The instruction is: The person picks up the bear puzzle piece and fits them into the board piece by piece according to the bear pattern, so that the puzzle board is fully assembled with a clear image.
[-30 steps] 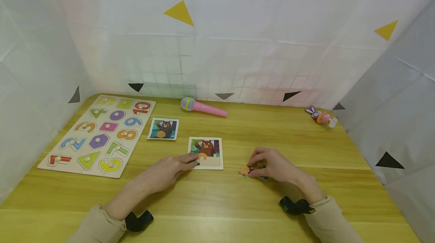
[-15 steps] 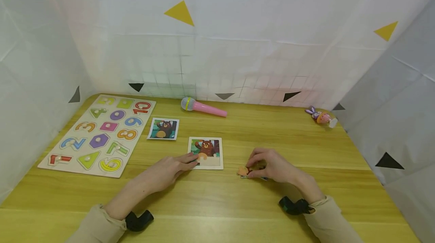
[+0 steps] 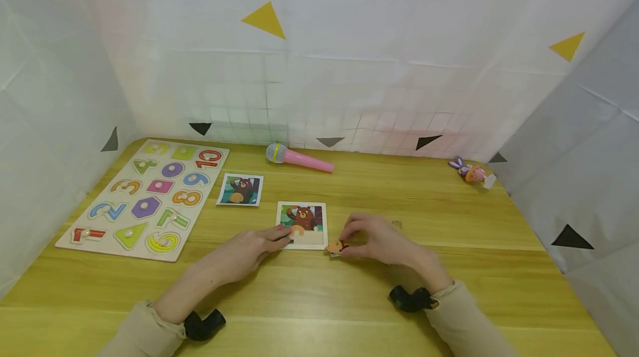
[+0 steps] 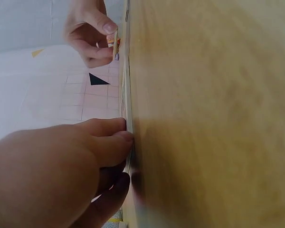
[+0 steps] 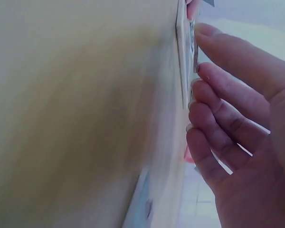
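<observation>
A square puzzle board with a brown bear picture lies mid-table, its lower part showing bare wood. The fingers of my left hand rest on its left edge, fairly straight. Just off the lower right corner, my right hand pinches an orange-and-brown puzzle piece between thumb and fingers. Seen from the left wrist, the puzzle piece is held on edge, off the board. Another piece lies behind the right hand, partly hidden by it.
A bear picture card lies left of the puzzle board. Farther left is a number-and-shape peg board. At the back are a pink toy microphone and, far right, a small rabbit toy. White curtains enclose the table.
My right hand has moved left with the puzzle piece to the board's lower right corner, uncovering the piece behind it. The left hand has stayed still.
</observation>
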The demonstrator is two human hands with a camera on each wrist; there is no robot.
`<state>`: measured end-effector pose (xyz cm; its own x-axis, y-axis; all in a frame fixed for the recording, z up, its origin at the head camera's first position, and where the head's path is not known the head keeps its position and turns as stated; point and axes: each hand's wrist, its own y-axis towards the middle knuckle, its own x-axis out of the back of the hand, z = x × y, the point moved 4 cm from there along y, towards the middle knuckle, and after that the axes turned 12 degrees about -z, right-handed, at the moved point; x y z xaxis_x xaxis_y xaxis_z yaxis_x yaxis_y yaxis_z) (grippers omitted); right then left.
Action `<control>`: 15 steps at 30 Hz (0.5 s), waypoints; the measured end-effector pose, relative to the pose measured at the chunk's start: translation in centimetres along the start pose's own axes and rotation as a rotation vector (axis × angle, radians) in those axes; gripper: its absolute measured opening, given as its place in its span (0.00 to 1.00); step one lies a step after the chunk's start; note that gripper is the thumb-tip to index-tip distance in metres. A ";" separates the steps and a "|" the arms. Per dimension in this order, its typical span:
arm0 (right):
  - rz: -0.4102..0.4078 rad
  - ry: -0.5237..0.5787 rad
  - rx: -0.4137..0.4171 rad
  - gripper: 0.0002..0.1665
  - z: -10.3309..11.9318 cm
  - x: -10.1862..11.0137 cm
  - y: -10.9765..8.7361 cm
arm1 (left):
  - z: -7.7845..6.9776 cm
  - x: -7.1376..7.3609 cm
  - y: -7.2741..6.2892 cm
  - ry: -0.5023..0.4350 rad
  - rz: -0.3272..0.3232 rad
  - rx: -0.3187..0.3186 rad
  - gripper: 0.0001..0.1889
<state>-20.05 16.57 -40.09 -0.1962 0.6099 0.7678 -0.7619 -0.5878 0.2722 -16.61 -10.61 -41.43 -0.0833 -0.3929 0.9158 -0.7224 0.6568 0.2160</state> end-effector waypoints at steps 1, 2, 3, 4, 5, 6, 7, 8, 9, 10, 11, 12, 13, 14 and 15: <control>0.001 -0.007 0.000 0.11 0.2 -0.1 0.2 | 0.0 0.0 0.0 0.000 0.001 0.000 0.22; 0.000 -0.017 -0.002 0.11 0.3 -0.2 0.4 | 0.0 0.0 0.0 -0.001 0.002 0.000 0.22; -0.002 -0.028 -0.002 0.11 0.5 -0.4 0.6 | 0.0 0.0 0.0 -0.003 0.003 0.000 0.22; -0.003 -0.033 0.002 0.11 0.6 -0.5 0.9 | 0.1 0.0 0.0 -0.005 0.003 0.000 0.22; -0.004 -0.036 0.007 0.11 0.8 -0.7 1.1 | 0.1 0.0 0.0 -0.007 0.003 0.001 0.22; -0.006 -0.038 0.013 0.11 1.0 -0.9 1.3 | 0.1 0.0 0.0 -0.008 0.004 0.001 0.22; -0.008 -0.041 0.019 0.11 1.1 -1.0 1.6 | 0.0 0.0 0.0 -0.010 0.004 0.002 0.21; -0.009 -0.040 0.024 0.11 1.2 -1.2 1.9 | 0.0 0.0 0.0 -0.011 0.004 0.002 0.21; -0.009 -0.037 0.028 0.11 1.4 -1.5 2.1 | 0.0 0.0 0.0 -0.011 0.004 0.001 0.21; -0.009 -0.035 0.029 0.11 1.6 -1.6 2.4 | 0.0 0.1 0.0 -0.010 0.004 0.000 0.21; -0.008 -0.035 0.029 0.11 1.7 -1.8 2.7 | 0.0 0.1 0.0 -0.010 0.003 0.000 0.21; -0.006 -0.034 0.025 0.11 1.9 -2.0 2.9 | 0.0 0.1 0.0 -0.009 0.003 -0.001 0.21; -0.006 -0.033 0.019 0.11 2.0 -2.2 3.1 | 0.0 0.1 0.0 -0.009 0.002 -0.001 0.21; -0.006 -0.033 0.017 0.11 2.1 -2.4 3.3 | -0.1 0.2 0.0 -0.008 0.001 -0.001 0.21; -0.006 -0.036 0.015 0.11 2.2 -2.5 3.5 | -0.1 0.2 0.0 -0.008 0.000 0.000 0.21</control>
<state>-20.87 11.77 -39.77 -0.1695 0.5942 0.7862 -0.7536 -0.5923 0.2852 -16.60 -10.63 -41.26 -0.0892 -0.3979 0.9131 -0.7225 0.6569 0.2157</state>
